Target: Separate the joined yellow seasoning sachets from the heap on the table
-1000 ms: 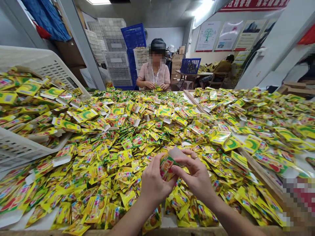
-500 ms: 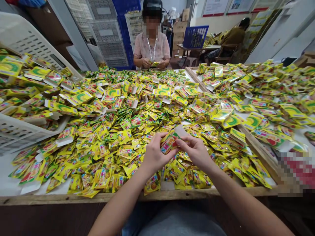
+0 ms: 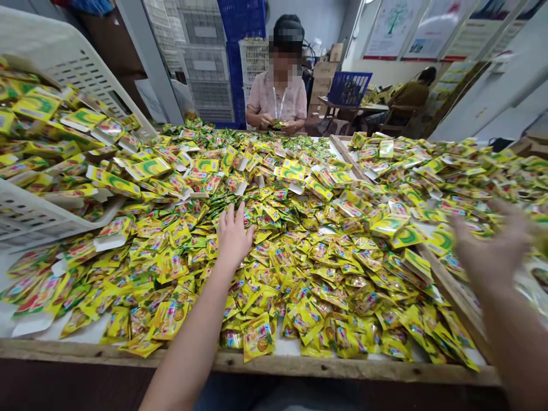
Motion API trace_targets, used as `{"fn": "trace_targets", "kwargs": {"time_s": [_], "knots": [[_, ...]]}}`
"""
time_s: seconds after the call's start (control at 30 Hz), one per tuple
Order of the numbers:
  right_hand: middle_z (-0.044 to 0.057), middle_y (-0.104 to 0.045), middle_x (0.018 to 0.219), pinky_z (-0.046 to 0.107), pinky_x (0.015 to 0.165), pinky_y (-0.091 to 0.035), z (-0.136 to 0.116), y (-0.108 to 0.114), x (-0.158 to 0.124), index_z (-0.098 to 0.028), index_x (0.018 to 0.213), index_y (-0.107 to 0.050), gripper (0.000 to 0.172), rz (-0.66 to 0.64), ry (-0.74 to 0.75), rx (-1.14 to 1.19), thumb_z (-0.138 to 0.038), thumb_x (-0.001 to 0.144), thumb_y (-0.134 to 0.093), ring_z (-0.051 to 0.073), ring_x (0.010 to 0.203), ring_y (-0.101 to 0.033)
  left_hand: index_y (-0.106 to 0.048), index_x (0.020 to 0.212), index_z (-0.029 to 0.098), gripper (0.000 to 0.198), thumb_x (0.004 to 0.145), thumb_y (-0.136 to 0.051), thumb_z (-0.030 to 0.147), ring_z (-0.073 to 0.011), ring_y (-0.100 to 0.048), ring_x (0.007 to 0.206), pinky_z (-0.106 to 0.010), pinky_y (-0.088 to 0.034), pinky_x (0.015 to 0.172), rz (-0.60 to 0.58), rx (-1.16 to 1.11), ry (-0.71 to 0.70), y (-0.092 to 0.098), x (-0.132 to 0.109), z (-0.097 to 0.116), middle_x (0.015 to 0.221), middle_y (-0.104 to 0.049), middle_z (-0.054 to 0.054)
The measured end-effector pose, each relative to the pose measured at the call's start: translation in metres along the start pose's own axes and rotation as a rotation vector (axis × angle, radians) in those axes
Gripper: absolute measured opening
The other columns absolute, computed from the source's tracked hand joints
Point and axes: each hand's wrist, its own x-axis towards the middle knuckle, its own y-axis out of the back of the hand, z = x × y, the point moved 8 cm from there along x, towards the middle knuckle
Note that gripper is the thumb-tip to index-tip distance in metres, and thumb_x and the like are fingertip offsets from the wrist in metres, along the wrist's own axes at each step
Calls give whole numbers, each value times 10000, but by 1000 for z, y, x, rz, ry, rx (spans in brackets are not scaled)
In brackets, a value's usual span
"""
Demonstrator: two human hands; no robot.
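Observation:
My left hand (image 3: 234, 237) reaches over the heap of yellow sachets (image 3: 295, 257), fingers apart and pointing away from me. Its fingertips are at the green and yellow sachets (image 3: 265, 211) in the middle; whether they touch is hard to make out. Off to the right, my right hand (image 3: 492, 245) is blurred by motion, thumb and fingers spread, with nothing visible in it. It is over the right-hand section, beyond the wooden divider (image 3: 454, 299). Small yellow cartons (image 3: 391, 224) with open white flaps lie near the divider.
A white plastic basket (image 3: 81, 51) spills cartons from the left. A wooden rail (image 3: 299, 365) edges the table in front of me. Across the table sits a person (image 3: 278, 97) holding a small packet. Stacked crates (image 3: 205, 63) and another seated person (image 3: 413, 94) are behind.
The carton that both hands held is out of them. My left hand has moved left and forward onto the sachets; my right hand has swung far right past the divider.

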Motion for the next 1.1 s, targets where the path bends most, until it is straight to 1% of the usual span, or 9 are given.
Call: {"fn": "trace_targets", "kwargs": {"time_s": [0.07,0.13,0.23,0.4,0.57,0.73,0.87,0.93,1.1], "knots": [[126,-690,1015,490,900,-436,-44,-58,-13,-211,942,-657,207,-132,124,29,-351,875,-519,314,1017,-617,-493,1265,165,483,816,-564,330,-406,-363,1292,-600,-298,1023,-90,56,24,-16,-1,-10,1388,-438,-201],[73,-725,930,417,856,-492,-80,-121,-26,-207,865,-683,132,-296,195,55,-234,841,-556,263,932,-661,-556,1181,199,382,826,-545,342,-391,-421,1244,-597,-324,1000,-105,57,0,-20,-6,-12,1305,-520,-174],[63,-733,971,325,856,-501,-119,-198,-40,-189,929,-698,199,-497,279,48,-131,853,-524,202,921,-671,-621,1029,221,232,821,-533,273,-322,-542,1077,-507,-421,933,-82,21,-36,-15,-12,-12,1066,-623,-121],[120,-630,1197,411,955,-446,-141,-261,-59,-134,1138,-610,301,-730,344,-93,-161,838,-617,236,1092,-584,-563,1139,162,366,774,-571,190,-298,-560,1009,-460,-447,902,-14,-56,-21,1,-10,-13,1007,-610,-128],[85,-615,1139,413,872,-497,-127,-273,-65,-154,1078,-609,238,-860,347,-223,-311,906,-559,197,994,-606,-609,973,192,203,783,-554,147,-245,-605,916,-404,-471,868,-8,-193,-16,6,-12,-11,938,-651,-76],[51,-689,968,342,822,-488,-109,-249,-47,-171,985,-669,163,-851,306,-268,-179,886,-539,193,890,-633,-634,901,182,132,779,-588,203,-223,-630,864,-358,-486,815,22,-338,60,17,-13,-15,908,-680,-68],[185,-616,1181,430,924,-384,-111,-217,-36,-107,1207,-583,431,-697,273,-317,-21,802,-461,321,1089,-539,-641,911,195,160,770,-605,261,-205,-630,810,-330,-476,781,61,-469,132,26,-16,-18,875,-691,-43],[211,-562,1256,437,957,-350,-120,-212,-48,-94,1250,-547,509,-700,308,-308,-2,753,-486,334,1148,-493,-647,899,202,170,751,-621,280,-196,-620,794,-315,-462,767,75,-541,159,29,-18,-17,871,-688,-34],[143,-705,1008,314,818,-457,-130,-234,-95,-143,1016,-700,425,-934,399,-203,0,627,-606,273,925,-634,-640,811,198,226,669,-694,365,-132,-517,588,-258,-405,608,45,-764,238,22,-23,-11,686,-625,21]]}}
